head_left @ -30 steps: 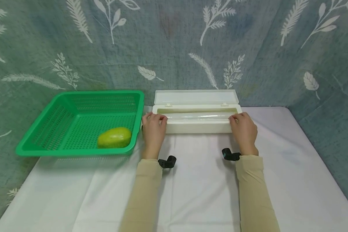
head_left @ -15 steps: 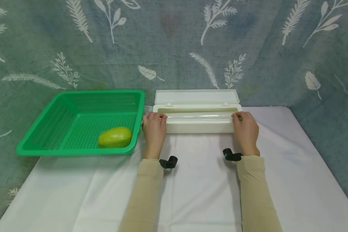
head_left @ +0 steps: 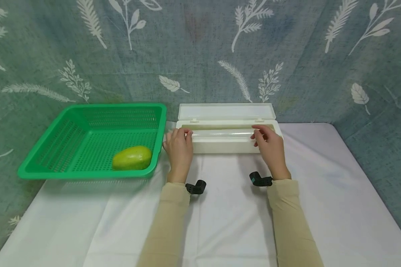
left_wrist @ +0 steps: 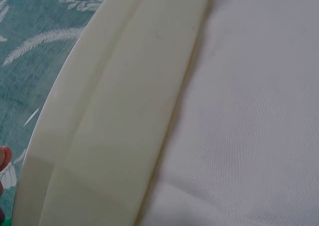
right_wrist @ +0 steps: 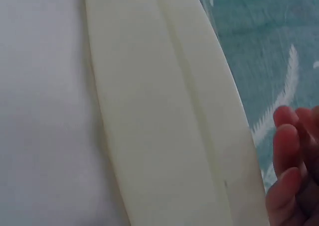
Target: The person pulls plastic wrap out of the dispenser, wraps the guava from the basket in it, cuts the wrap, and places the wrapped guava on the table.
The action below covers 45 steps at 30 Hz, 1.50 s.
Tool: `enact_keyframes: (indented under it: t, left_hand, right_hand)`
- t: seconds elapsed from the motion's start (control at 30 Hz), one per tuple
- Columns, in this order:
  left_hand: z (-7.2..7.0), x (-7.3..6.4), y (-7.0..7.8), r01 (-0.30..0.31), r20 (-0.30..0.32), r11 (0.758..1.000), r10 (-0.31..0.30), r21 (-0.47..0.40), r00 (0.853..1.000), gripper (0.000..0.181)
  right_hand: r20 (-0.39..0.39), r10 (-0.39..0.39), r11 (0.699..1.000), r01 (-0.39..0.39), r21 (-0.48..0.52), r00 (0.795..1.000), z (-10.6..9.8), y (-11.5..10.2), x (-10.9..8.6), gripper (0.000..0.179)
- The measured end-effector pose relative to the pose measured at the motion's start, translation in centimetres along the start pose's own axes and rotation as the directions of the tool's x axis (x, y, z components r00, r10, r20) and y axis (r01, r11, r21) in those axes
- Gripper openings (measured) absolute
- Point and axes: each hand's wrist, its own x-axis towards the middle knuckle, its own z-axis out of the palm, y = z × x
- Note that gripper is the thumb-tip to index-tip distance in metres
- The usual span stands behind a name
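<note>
A white cling film box [head_left: 227,146] stands at the back of the table with its lid [head_left: 226,111] raised. Inside lies a shiny roll of cling film [head_left: 220,134]. My left hand [head_left: 179,150] is at the box's left end, thumb and fingertips pinching the film's edge there; most of this grip is hidden. Over the roll's right part hovers my right hand [head_left: 270,150], with thumb and index finger apart and nothing seen between them. Its loosely bent fingers [right_wrist: 286,146] show beyond the box's front edge in the right wrist view.
A green plastic basket [head_left: 91,175] sits to the left of the box, holding a yellow-green papaya-like fruit [head_left: 132,158] in its front right corner. A white cloth [head_left: 227,222] covers the table. A patterned curtain [head_left: 200,55] hangs close behind the box.
My right hand has left the box's right end and moved left over the roll, its thumb and index finger parting. The left hand has stayed almost in place.
</note>
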Motion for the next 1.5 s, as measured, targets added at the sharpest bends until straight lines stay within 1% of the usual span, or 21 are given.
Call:
enact_keyframes:
  t: [0.07, 0.13, 0.2, 0.27, 0.33, 0.37, 0.43, 0.53, 0.6, 0.73, 0.8, 0.87, 0.93, 0.97, 1.0, 1.07, 1.13, 1.2, 1.3, 1.4, 1.5]
  left_hand:
    - [0.0, 0.0, 0.0, -0.001, -0.004, 1.0, 0.001, -0.024, 1.0, 0.017]
    - [0.0, -0.1, 0.0, 0.0, -0.004, 0.998, 0.0, -0.056, 1.0, 0.017]
    - [0.0, -0.1, -0.1, 0.011, -0.001, 0.996, -0.011, -0.09, 1.0, 0.017]
    - [-0.1, -0.2, -0.1, 0.02, 0.002, 0.993, -0.019, -0.117, 1.0, 0.018]
    - [-0.1, -0.3, -0.1, 0.031, 0.005, 0.991, -0.03, -0.129, 1.0, 0.018]
    - [-0.1, -0.4, -0.1, 0.036, 0.009, 0.991, -0.035, -0.132, 0.999, 0.018]
    - [-0.2, -0.5, -0.1, 0.04, 0.025, 0.989, -0.037, -0.141, 0.999, 0.018]
    - [-0.1, -0.7, 0.1, 0.054, 0.063, 0.984, -0.044, -0.169, 0.997, 0.017]
    - [-0.1, -0.8, 0.2, 0.07, 0.093, 0.978, -0.052, -0.198, 0.994, 0.017]
    - [-0.2, -0.7, 0.4, 0.097, 0.128, 0.96, -0.065, -0.263, 0.99, 0.015]
    - [-0.2, -0.6, 0.4, 0.112, 0.15, 0.939, -0.066, -0.324, 0.986, 0.013]
    - [-0.2, -0.5, 0.3, 0.125, 0.176, 0.913, -0.059, -0.389, 0.983, 0.013]
    - [-0.2, -0.5, 0.2, 0.131, 0.197, 0.882, -0.044, -0.453, 0.979, 0.017]
    - [-0.2, -0.5, 0.2, 0.129, 0.203, 0.867, -0.033, -0.482, 0.979, 0.019]
    - [-0.3, -0.5, 0.2, 0.121, 0.203, 0.858, -0.02, -0.499, 0.979, 0.022]
    - [-0.3, -0.5, 0.2, 0.093, 0.188, 0.853, 0.006, -0.514, 0.982, 0.027]
    - [-0.4, -0.4, 0.2, 0.06, 0.163, 0.856, 0.029, -0.513, 0.986, 0.032]
    - [-0.5, -0.4, 0.2, 0.03, 0.14, 0.865, 0.046, -0.5, 0.989, 0.031]
    - [-0.6, -0.2, 0.4, -0.008, 0.109, 0.873, 0.07, -0.487, 0.992, 0.028]
    - [-0.6, -0.1, 0.5, -0.038, 0.083, 0.875, 0.089, -0.484, 0.993, 0.022]
    - [-0.7, 0.0, 0.7, -0.048, 0.064, 0.868, 0.091, -0.494, 0.994, 0.02]
  right_hand:
    - [0.083, 0.018, 0.997, -0.024, 0.078, 0.996, 0.9, -0.4, -0.2, 0.031]
    - [0.166, 0.016, 0.99, -0.039, 0.133, 0.986, 1.9, -0.9, -0.4, 0.035]
    - [0.25, 0.006, 0.984, -0.05, 0.171, 0.968, 2.9, -1.7, -0.7, 0.038]
    - [0.323, -0.002, 0.973, -0.072, 0.217, 0.946, 3.9, -2.2, -1.2, 0.042]
    - [0.383, -0.015, 0.955, -0.101, 0.28, 0.924, 4.8, -2.9, -1.6, 0.045]
    - [0.404, -0.021, 0.94, -0.12, 0.321, 0.914, 5.2, -3.1, -1.8, 0.047]
    - [0.431, -0.036, 0.898, -0.16, 0.41, 0.902, 5.7, -3.8, -2.3, 0.049]
    - [0.449, -0.049, 0.835, -0.21, 0.509, 0.892, 6.1, -4.5, -2.8, 0.05]
    - [0.465, -0.045, 0.797, -0.249, 0.55, 0.884, 6.0, -4.9, -3.1, 0.05]
    - [0.518, -0.053, 0.731, -0.32, 0.602, 0.854, 6.2, -5.4, -3.3, 0.053]
    - [0.529, -0.073, 0.709, -0.329, 0.623, 0.845, 6.2, -5.6, -3.3, 0.055]
    - [0.522, -0.081, 0.691, -0.33, 0.643, 0.849, 6.3, -5.6, -3.2, 0.057]
    - [0.494, -0.068, 0.67, -0.327, 0.666, 0.867, 6.3, -5.4, -3.0, 0.055]
    - [0.478, -0.057, 0.656, -0.328, 0.68, 0.877, 6.2, -5.2, -2.8, 0.052]
    - [0.463, -0.037, 0.636, -0.336, 0.695, 0.886, 6.2, -5.0, -2.7, 0.05]
    - [0.435, 0.005, 0.598, -0.351, 0.72, 0.9, 6.2, -4.5, -2.3, 0.046]
    - [0.417, 0.045, 0.579, -0.364, 0.73, 0.908, 6.1, -4.0, -2.0, 0.043]
    - [0.4, 0.084, 0.578, -0.371, 0.727, 0.913, 6.0, -3.5, -1.8, 0.043]
    - [0.369, 0.134, 0.597, -0.372, 0.711, 0.92, 5.6, -3.0, -1.6, 0.044]
    - [0.339, 0.176, 0.592, -0.375, 0.713, 0.924, 4.8, -2.5, -1.3, 0.044]
    - [0.306, 0.217, 0.585, -0.374, 0.72, 0.927, 4.0, -2.1, -1.0, 0.044]
